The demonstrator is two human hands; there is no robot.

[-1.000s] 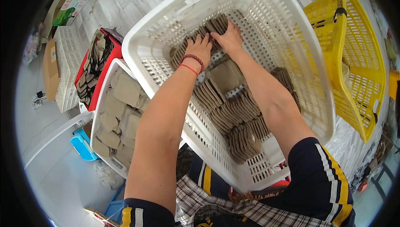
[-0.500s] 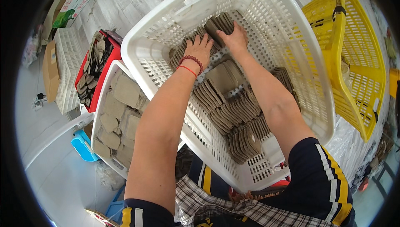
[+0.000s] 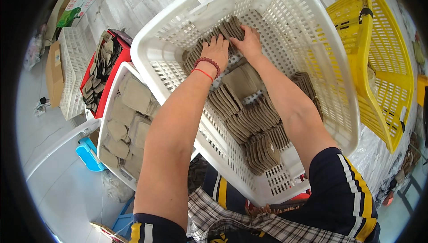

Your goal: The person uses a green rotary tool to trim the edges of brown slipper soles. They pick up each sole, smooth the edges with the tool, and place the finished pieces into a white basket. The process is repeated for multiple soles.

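Note:
A large white plastic basket (image 3: 323, 60) stands before me, with rows of thin grey-brown pads with rounded corners (image 3: 254, 116) standing on edge inside. Along its far left wall runs another row of these pads (image 3: 232, 28), where both my hands are. My left hand (image 3: 216, 52) lies over the row with fingers stretched out, a beaded bracelet and red cord at its wrist. At the row's right end, my right hand (image 3: 250, 44) grips the last pads between thumb and fingers. Below the hands a few pads (image 3: 243, 80) lie flatter. Fingertips are partly hidden.
A white tub of loose pads (image 3: 127, 122) sits left of the basket, beside a red box of similar darker pieces (image 3: 104, 71). To the right stands a yellow basket (image 3: 379, 78). A white crate (image 3: 73, 73) and cardboard box (image 3: 54, 76) are farther left.
My right hand has drawn slightly left and nearer, its thumb closer to my left hand. The pads it grips now sit tighter against the row. My left hand has shifted slightly right.

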